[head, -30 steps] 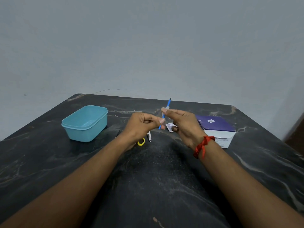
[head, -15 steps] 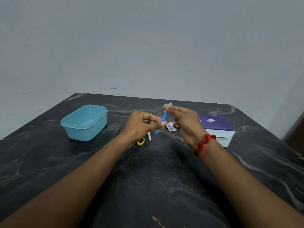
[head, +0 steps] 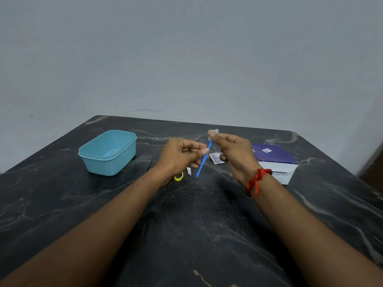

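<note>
- Above the table (head: 186, 235) middle: blue stick (head: 204, 160), tilted, off the surface, between both hands.
- Left hand (head: 180, 157): thumb and forefinger pinching the blue stick mid-length.
- Right hand (head: 236, 155): pinching pale bit (head: 215, 132) at its far end.
- Far left: tub (head: 108, 152). Right: purple box (head: 273, 158). Below hands: sachet (head: 215, 158), yellow ring (head: 178, 177).

Thin blue stick (head: 203, 161), steeply tilted, lower end free, upper tip in a small pale, possibly cottony wad (head: 213, 132).

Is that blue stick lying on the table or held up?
Held up, tilted: left hand pinches the blue stick mid-shaft, right hand pinches its top.
</note>
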